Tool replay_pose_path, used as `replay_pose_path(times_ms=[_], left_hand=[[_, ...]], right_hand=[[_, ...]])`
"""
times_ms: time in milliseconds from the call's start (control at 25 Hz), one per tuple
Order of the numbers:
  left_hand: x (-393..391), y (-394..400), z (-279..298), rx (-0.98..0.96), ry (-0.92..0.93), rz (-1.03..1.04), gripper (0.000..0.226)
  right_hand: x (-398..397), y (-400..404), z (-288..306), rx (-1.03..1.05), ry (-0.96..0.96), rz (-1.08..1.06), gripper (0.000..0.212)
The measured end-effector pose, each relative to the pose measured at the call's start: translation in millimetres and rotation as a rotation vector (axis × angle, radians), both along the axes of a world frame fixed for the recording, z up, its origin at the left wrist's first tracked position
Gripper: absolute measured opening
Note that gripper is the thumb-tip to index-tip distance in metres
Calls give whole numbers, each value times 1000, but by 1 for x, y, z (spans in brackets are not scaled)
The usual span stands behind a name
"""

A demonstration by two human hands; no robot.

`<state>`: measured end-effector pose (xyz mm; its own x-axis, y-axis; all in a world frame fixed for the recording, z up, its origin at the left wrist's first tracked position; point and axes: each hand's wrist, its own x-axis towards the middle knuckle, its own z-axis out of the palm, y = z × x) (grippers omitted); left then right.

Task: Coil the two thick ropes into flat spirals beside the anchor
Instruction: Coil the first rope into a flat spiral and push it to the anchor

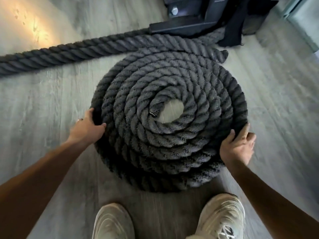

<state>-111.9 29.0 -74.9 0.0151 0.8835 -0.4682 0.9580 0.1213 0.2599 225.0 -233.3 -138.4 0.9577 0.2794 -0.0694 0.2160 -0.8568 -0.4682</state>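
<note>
- Two pale mesh sneakers, left shoe [113, 221] and right shoe [222, 216], stand at 6 o'clock on the floor [43, 109], which is grey wood-look plank with a warm patch of light at 10 o'clock.
- No brand or writing can be read on the shoes; small print on the black anchor frame [195, 23] at 12 o'clock is too blurred to read.
- Coiled rope [169, 118], thick, dark grey and three-strand twisted with a fuzzy surface, lies in the middle as a flat round spiral of several turns, with a small open hole at its centre showing floor and a taped rope end at the hole's 9 o'clock edge.
- Its outer tail runs up to 12 o'clock, just beside the anchor frame's square steel foot and bolt.
- Second rope [69, 50] stretches uncoiled from the anchor frame out to 9 o'clock, lying straight on the floor.
- Left hand [88, 126], ring on one finger, grips the spiral's outer turn at 8 o'clock, fingers curled over it.
- Right hand [239, 145] presses the outer turn at 4 o'clock, fingers loosely bent against the rope's edge.
</note>
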Motion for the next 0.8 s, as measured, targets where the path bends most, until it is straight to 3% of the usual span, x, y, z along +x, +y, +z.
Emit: replay_pose_path(times_ms=[160, 280, 400, 480, 600, 800], left_hand=[[11, -39, -5, -48, -119, 53, 72], [26, -71, -16, -124, -247, 101, 73], [35, -88, -16, -229, -309, 165, 74], [38, -81, -6, -306, -281, 164, 74], [43, -39, 12, -181, -145, 61, 68], [51, 1, 19, -77, -232, -23, 82]], right_hand=[[57, 6, 8, -125, 7, 102, 60], [88, 10, 29, -202, 61, 65, 57], [44, -2, 35, -229, 175, 14, 66], [-7, -19, 26, -305, 180, 88, 81], [-38, -33, 15, -329, 65, 162, 87], [-25, -28, 11, -290, -5, 144, 85]])
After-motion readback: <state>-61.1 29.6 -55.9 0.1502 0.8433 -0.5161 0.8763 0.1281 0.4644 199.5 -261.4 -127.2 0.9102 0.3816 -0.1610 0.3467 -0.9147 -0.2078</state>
